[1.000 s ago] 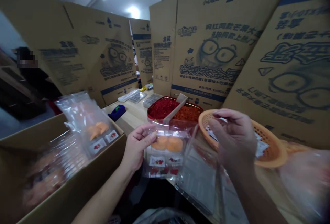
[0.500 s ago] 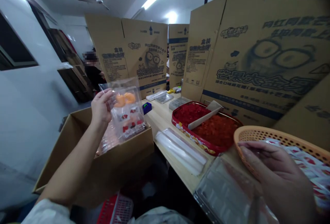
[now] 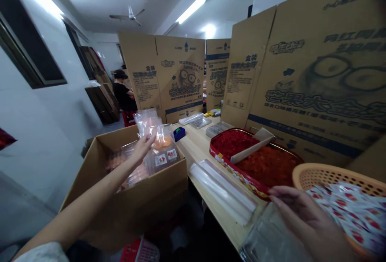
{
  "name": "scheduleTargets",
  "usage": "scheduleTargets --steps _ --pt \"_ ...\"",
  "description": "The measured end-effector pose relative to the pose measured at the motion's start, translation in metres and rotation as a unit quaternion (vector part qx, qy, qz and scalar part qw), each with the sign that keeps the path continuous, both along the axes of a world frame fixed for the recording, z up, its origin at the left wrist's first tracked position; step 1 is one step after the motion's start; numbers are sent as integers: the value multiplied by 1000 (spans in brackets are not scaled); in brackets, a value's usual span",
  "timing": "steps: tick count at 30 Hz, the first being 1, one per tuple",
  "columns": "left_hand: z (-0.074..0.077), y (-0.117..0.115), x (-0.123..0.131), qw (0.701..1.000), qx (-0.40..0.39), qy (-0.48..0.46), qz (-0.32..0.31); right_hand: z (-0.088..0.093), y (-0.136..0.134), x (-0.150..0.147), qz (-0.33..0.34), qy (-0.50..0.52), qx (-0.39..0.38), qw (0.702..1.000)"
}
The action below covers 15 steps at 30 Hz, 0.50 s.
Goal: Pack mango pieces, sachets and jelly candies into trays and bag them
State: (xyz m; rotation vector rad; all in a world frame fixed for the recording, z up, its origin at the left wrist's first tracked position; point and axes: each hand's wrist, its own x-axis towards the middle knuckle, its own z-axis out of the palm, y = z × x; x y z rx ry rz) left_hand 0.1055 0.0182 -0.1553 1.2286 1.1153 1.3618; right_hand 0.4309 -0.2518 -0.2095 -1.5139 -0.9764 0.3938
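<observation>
My left hand point(image 3: 143, 147) reaches into an open cardboard box point(image 3: 157, 197), its fingers closed on the edge of a clear plastic packet point(image 3: 161, 159). Through the film show orange pieces and small white sachets with red print. Similar packets point(image 3: 132, 173) lie in the box underneath. My right hand point(image 3: 310, 221) hovers at the lower right, thumb and forefinger brought together near the corner of a red tin point(image 3: 241, 173); whether they pinch anything is hidden. Below that hand is a clear plastic tray point(image 3: 262, 234). Beside it, an orange basket point(image 3: 319, 169) holds many sachets point(image 3: 346, 205).
The tin holds red and orange contents, with a cardboard strip point(image 3: 250, 147) across it. Clear plastic sleeves point(image 3: 223, 189) lie on the table point(image 3: 208, 209). A blue tape dispenser point(image 3: 179, 133) stands behind the box. Tall cardboard panels point(image 3: 181, 77) line the back. A person point(image 3: 123, 93) stands far left.
My left hand has lowered the packet from above the box down into it, toward the right. My right hand has shifted from the basket's rim to the tin's corner. The view has turned slightly left.
</observation>
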Motion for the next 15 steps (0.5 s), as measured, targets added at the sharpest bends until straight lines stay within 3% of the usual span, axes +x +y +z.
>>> scheduleTargets --steps 4,7,12,15 --pt "-2 -1 -27 998 25 52 5 22 54 -43 147 -98 -35 984" --pt "-15 4 -54 997 -7 67 25 41 105 -76 232 -131 -41 963" --pt "-49 28 -86 989 -127 76 -26 51 212 -115 277 -154 -37 948" --pt "-63 46 -89 986 -129 47 -97 51 276 -127 313 -148 -44 937"
